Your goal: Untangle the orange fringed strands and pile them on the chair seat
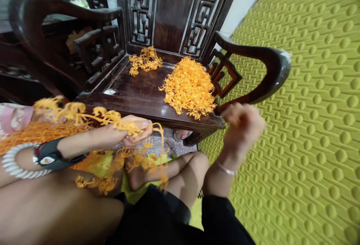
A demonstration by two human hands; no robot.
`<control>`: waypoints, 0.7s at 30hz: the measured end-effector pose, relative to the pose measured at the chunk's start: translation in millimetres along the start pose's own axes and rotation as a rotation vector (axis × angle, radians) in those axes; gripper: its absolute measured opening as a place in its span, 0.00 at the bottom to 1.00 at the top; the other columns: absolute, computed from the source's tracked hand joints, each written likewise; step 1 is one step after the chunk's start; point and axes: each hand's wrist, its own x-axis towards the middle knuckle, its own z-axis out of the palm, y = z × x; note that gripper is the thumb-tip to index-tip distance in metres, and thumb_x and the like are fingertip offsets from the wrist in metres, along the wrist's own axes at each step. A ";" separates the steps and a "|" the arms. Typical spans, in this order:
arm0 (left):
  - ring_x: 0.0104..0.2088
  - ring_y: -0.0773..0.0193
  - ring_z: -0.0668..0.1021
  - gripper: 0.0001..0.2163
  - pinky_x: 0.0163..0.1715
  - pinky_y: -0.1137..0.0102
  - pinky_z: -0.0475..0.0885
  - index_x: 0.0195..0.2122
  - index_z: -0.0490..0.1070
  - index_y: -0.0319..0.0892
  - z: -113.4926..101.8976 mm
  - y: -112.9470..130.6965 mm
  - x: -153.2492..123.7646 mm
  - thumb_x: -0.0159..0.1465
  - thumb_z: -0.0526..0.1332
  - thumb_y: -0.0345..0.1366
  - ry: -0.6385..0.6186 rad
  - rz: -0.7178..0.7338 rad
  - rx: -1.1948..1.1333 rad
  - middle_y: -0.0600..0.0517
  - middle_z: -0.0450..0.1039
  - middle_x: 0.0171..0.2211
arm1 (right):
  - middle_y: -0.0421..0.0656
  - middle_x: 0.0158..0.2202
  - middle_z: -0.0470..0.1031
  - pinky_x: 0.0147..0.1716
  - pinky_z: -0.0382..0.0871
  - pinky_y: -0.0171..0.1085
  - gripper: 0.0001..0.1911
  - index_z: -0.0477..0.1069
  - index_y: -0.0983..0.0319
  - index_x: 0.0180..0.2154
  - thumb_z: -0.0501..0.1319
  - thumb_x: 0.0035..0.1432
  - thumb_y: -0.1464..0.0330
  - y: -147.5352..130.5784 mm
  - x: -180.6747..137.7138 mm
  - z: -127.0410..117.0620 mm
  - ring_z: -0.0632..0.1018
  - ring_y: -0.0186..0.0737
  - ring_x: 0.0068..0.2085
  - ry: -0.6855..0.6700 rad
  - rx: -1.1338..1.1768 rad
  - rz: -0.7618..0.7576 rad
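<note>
Orange strands (pixel 92 119) drape over the lap, bunched and pinched in the left hand (pixel 135 130); big heap (pixel 189 87) on the dark chair seat (pixel 135 91), small heap (pixel 145 60) behind. Right hand (pixel 243 125) blurred, grip unclear.

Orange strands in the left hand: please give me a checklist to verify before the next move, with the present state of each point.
1. Left hand holds a bunch of orange strands: ok.
2. Right hand is free: cannot tell, it is blurred.
3. Large orange pile lies fully on the chair seat: ok, though it reaches near the front edge.
4. Small orange pile lies apart from the large one: ok.
5. Bare seat is left between the piles: ok.
6. No loose strands have fallen on the legs: not ok, some lie there.
</note>
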 end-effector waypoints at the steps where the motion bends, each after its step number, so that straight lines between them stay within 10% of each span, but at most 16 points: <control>1: 0.16 0.75 0.52 0.15 0.16 0.77 0.47 0.22 0.64 0.39 2.1 3.0 1.8 0.65 0.52 0.38 -0.056 -0.009 -0.027 0.59 0.51 0.15 | 0.43 0.39 0.72 0.49 0.67 0.44 0.14 0.72 0.61 0.35 0.51 0.64 0.61 18.0 22.4 12.4 0.73 0.38 0.43 0.003 -0.127 -0.016; 7: 0.17 0.74 0.44 0.13 0.15 0.79 0.46 0.30 0.62 0.39 8.5 7.7 10.5 0.68 0.43 0.33 -0.158 -0.009 -0.265 0.62 0.42 0.17 | 0.54 0.46 0.74 0.56 0.55 0.61 0.12 0.74 0.64 0.33 0.58 0.55 0.63 79.8 97.5 51.2 0.72 0.56 0.51 -0.191 -0.672 0.013; 11: 0.15 0.74 0.42 0.09 0.13 0.80 0.47 0.32 0.60 0.40 7.1 5.2 20.7 0.67 0.45 0.33 -0.150 0.003 -0.329 0.63 0.42 0.16 | 0.49 0.65 0.53 0.63 0.33 0.63 0.36 0.52 0.58 0.62 0.59 0.54 0.56 57.9 45.9 64.3 0.52 0.54 0.66 -0.201 -0.682 -0.352; 15: 0.15 0.74 0.43 0.07 0.13 0.81 0.47 0.30 0.59 0.41 13.5 2.1 33.1 0.64 0.46 0.31 -0.078 -0.090 -0.330 0.63 0.42 0.16 | 0.46 0.68 0.45 0.63 0.41 0.62 0.49 0.38 0.53 0.65 0.60 0.50 0.49 27.9 -22.2 92.8 0.52 0.54 0.66 -0.195 -0.287 -0.733; 19: 0.15 0.74 0.45 0.07 0.14 0.81 0.47 0.24 0.57 0.41 22.0 -0.4 41.9 0.60 0.48 0.29 -0.108 -0.174 -0.272 0.62 0.43 0.16 | 0.42 0.47 0.74 0.58 0.55 0.59 0.17 0.68 0.52 0.48 0.58 0.57 0.55 5.1 -50.0 117.8 0.73 0.48 0.53 -0.024 -0.019 -0.714; 21: 0.15 0.74 0.45 0.07 0.14 0.80 0.46 0.22 0.57 0.40 23.4 1.3 40.6 0.58 0.49 0.28 -0.146 -0.205 -0.231 0.61 0.44 0.16 | 0.36 0.25 0.71 0.46 0.70 0.49 0.14 0.69 0.56 0.30 0.54 0.61 0.56 -10.5 -53.3 117.5 0.77 0.36 0.30 0.054 0.299 -0.531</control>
